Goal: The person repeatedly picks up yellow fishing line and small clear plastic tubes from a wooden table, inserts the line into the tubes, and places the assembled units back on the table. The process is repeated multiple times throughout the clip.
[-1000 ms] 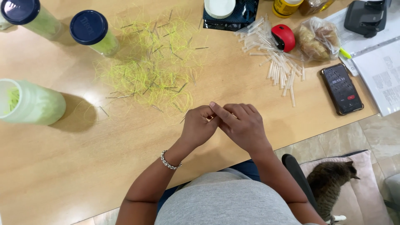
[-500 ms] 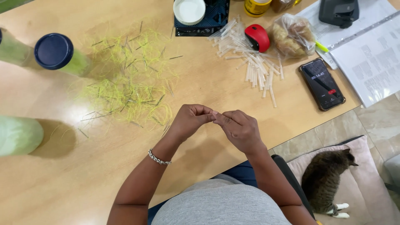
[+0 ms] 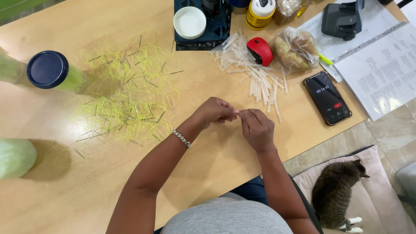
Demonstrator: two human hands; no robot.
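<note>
While I'm watching the head view, far left there's a pale green plastic jar on its side (image 3: 16, 157) and a green jar with a dark blue round lid (image 3: 48, 69). Next comes a messy pile of thin yellow-green threads with dark needles (image 3: 125, 93) spread on the light wooden table (image 3: 65, 195). Mid-table, the left hand (image 3: 213, 112), silver bead bracelet on its wrist, and the right hand (image 3: 257, 129) meet fingertip to fingertip, both pinched on something too small to tell. Just beyond lies a scatter of short clear plastic tubes (image 3: 260, 84), then a black smartphone (image 3: 327, 98).
</note>
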